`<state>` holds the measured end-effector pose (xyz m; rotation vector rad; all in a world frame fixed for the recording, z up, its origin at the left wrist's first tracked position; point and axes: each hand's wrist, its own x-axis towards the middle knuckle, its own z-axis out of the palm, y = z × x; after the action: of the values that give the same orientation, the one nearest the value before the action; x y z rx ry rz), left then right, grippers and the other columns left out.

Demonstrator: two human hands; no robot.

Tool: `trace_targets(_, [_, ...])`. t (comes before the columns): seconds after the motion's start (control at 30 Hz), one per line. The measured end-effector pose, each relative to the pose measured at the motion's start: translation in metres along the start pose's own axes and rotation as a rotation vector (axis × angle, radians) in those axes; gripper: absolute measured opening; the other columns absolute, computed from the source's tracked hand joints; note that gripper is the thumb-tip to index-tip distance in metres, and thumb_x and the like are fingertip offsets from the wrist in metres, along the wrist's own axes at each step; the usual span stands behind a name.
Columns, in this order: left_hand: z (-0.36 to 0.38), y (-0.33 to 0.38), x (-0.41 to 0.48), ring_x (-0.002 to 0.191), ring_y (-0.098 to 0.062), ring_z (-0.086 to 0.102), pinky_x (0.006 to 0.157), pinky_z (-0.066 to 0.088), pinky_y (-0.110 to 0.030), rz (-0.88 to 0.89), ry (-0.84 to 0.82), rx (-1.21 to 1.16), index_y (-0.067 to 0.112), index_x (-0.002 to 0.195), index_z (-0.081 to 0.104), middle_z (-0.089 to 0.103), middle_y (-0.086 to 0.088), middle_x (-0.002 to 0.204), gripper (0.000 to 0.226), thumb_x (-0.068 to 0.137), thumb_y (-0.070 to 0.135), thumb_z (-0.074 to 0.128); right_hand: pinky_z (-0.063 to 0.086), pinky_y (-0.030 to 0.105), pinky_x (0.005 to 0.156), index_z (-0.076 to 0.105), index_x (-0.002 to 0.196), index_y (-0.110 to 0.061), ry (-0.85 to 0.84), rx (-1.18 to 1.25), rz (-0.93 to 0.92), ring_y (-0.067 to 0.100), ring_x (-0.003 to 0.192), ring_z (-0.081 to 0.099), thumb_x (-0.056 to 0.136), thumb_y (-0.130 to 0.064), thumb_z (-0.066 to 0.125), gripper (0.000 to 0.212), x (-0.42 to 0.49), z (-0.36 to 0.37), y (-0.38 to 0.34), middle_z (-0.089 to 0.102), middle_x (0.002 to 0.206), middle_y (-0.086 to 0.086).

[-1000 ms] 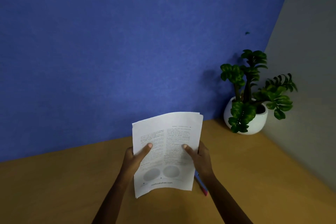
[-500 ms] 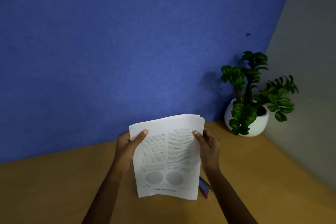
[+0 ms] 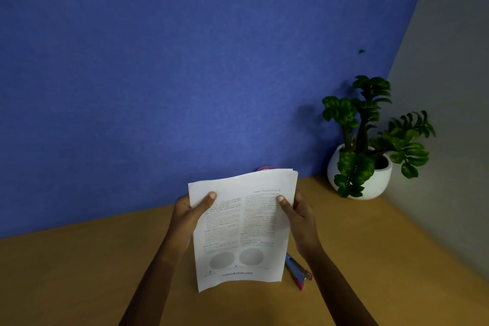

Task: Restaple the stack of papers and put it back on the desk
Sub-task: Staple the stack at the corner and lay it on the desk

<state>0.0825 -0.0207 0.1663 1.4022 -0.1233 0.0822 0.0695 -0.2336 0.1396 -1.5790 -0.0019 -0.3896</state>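
Roughly over the middle of the brown wooden tabletop (image 3: 79, 272), the stack of white printed papers (image 3: 242, 227) is held upright, pinched at its side edges by the left hand (image 3: 185, 217) and right hand (image 3: 301, 219), thumbs on the front page. A pink-and-silver stapler (image 3: 297, 271) lies on the tabletop beside its lower right corner.

Stapler (image 3: 298, 270) on desk (image 3: 79, 272), right of papers (image 3: 242, 227); plant (image 3: 362, 148) far right

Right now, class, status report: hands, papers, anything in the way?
Hands: left hand and right hand each grip a side edge. Held upright over the desk: paper stack. Close by: stapler, partly behind its lower right corner.
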Motion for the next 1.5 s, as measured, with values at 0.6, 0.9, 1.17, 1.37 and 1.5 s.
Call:
trace_targets(0.6, [0.003, -0.015, 0.001, 0.073, -0.007, 0.068, 0.055, 0.049, -0.017, -0.065, 0.037, 0.109, 0.030, 0.082, 0.059, 0.067, 0.012, 0.084, 0.019, 0.079, 0.013, 0.066, 0.052, 0.008, 0.059, 0.055, 0.101, -0.026, -0.049, -0.094, 0.024, 0.003, 0.086, 0.062, 0.090, -0.011, 0.054, 0.018, -0.002, 0.000, 0.012, 0.064, 0.097, -0.013])
trace_targets(0.9, [-0.003, -0.013, 0.010, 0.069, -0.008, 0.069, 0.049, 0.050, -0.015, -0.089, 0.131, 0.041, 0.022, 0.090, 0.061, 0.069, 0.008, 0.083, 0.013, 0.080, 0.015, 0.065, 0.045, 0.032, 0.099, 0.039, 0.133, -0.008, -0.245, -0.980, 0.374, 0.026, 0.123, 0.047, 0.089, -0.024, 0.056, 0.050, -0.014, -0.035, 0.073, 0.044, 0.137, 0.012])
trace_targets(1.17, [-0.003, -0.008, 0.010, 0.073, -0.010, 0.070, 0.055, 0.051, -0.021, -0.111, 0.120, -0.007, 0.025, 0.089, 0.061, 0.070, 0.006, 0.089, 0.012, 0.081, 0.016, 0.063, 0.047, 0.033, 0.095, 0.043, 0.130, -0.015, -0.347, -1.313, 0.410, 0.022, 0.119, 0.045, 0.089, -0.031, 0.052, 0.044, -0.041, -0.044, 0.105, 0.045, 0.129, 0.008])
trace_targets(1.37, [-0.001, 0.001, 0.012, 0.081, -0.014, 0.066, 0.058, 0.048, -0.026, -0.121, 0.133, -0.013, 0.023, 0.088, 0.060, 0.068, 0.003, 0.090, 0.009, 0.082, 0.017, 0.063, 0.049, 0.029, 0.067, 0.059, 0.075, -0.009, -0.285, -0.863, 0.621, 0.017, 0.063, 0.060, 0.090, -0.016, 0.053, 0.018, -0.031, -0.048, 0.091, 0.062, 0.073, 0.009])
trace_targets(1.5, [-0.002, 0.006, 0.011, 0.082, -0.015, 0.067, 0.061, 0.050, -0.029, -0.133, 0.100, -0.022, 0.023, 0.087, 0.062, 0.070, 0.003, 0.089, 0.008, 0.081, 0.018, 0.064, 0.048, 0.031, 0.057, 0.058, 0.076, -0.003, -0.082, 0.027, 0.857, 0.022, 0.063, 0.052, 0.089, -0.008, 0.049, 0.016, -0.030, -0.051, 0.075, 0.054, 0.070, 0.012])
